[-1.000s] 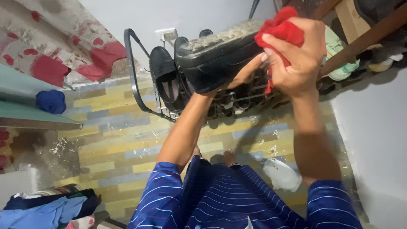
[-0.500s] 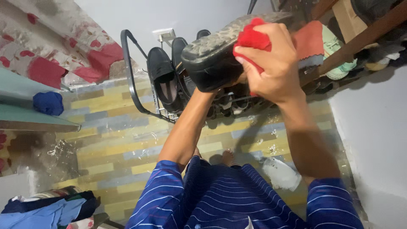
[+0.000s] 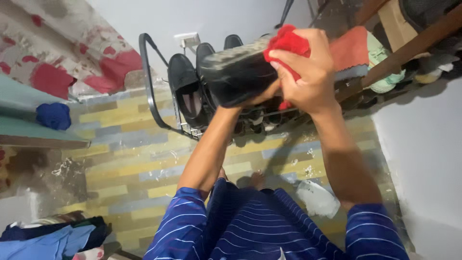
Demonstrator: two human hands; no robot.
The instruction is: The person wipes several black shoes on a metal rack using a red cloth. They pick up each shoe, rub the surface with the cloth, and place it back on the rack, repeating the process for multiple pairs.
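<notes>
Two bare hands are raised in front of the person, both busy with one black shoe (image 3: 238, 72) held up in the air above a striped floor (image 3: 130, 159). The left hand (image 3: 262, 92) is under and behind the shoe, mostly hidden by it, with fingers curled around its far end so that it carries the shoe with the worn, greyish sole turned upward. The right hand (image 3: 308, 72) is closed around a bunched red cloth (image 3: 287, 42), fingers folded over it, and presses the cloth against the heel end of the shoe, so cloth and shoe touch. Just behind and below the shoe stands a dark metal shoe rack (image 3: 154, 86) against a pale wall (image 3: 211, 17), with more black shoes (image 3: 185, 91) standing upright in it, toes up. To the right of the rack a wooden shelf (image 3: 409, 45) runs at a slant, with pale green footwear (image 3: 385, 77) and an orange-red cloth (image 3: 349, 48) near it. Both forearms come up from blue sleeves with thin white stripes (image 3: 269, 231). A crumpled white bag (image 3: 317, 197) lies on the floor near the person's right arm. At the left edge a dark blue bundle (image 3: 54, 115) sits on a teal ledge, and a heap of blue clothing (image 3: 48, 238) lies in the lower left corner
</notes>
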